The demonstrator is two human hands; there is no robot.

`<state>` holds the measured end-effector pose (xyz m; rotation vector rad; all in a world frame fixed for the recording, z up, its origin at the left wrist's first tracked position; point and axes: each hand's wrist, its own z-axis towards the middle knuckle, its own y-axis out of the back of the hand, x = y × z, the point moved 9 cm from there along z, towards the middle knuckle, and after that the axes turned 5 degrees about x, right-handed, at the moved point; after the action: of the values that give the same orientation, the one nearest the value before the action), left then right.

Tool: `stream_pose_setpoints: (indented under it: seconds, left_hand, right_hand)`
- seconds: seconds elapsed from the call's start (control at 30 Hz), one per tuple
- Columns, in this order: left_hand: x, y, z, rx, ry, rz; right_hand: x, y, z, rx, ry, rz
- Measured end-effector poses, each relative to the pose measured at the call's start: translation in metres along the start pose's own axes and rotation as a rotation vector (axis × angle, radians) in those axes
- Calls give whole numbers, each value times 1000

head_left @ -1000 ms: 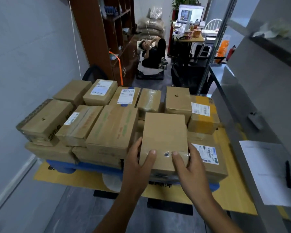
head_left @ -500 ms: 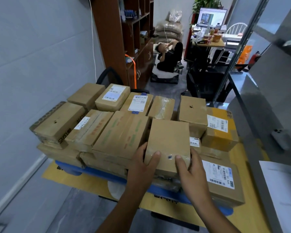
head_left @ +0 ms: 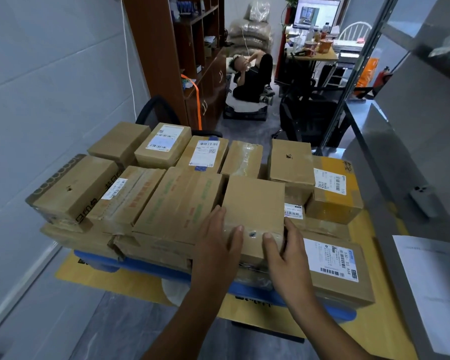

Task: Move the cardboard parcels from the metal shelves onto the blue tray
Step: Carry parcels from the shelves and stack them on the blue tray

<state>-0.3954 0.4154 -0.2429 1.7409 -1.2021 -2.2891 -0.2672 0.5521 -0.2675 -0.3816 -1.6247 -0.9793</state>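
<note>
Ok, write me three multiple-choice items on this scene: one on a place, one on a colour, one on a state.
1. Where does the plain parcel between the hands lie?
A. on the metal shelf
B. on top of the pile, at its near edge
C. on the floor

2. What colour is the tray under the pile?
A. red
B. green
C. blue

3. What is the left hand doing?
A. holding the plain parcel's left side
B. hanging idle
C. resting on the tray

Key:
1. B: it rests on other parcels.
2. C: a blue rim shows below the boxes.
3. A: its thumb lies on top, and the right hand holds the other side.
</note>
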Motion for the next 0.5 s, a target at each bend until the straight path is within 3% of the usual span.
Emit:
stream_pose_setpoints:
  seconds: [0.23, 0.5]
  left_hand:
    - [-11, 24, -13, -13, -162, -15]
    - [-36, 21, -47, 246, -499, -167]
  right_hand:
    - [12, 0, -12, 8, -1, -29]
    - [-8, 51, -119, -309, -135, -126]
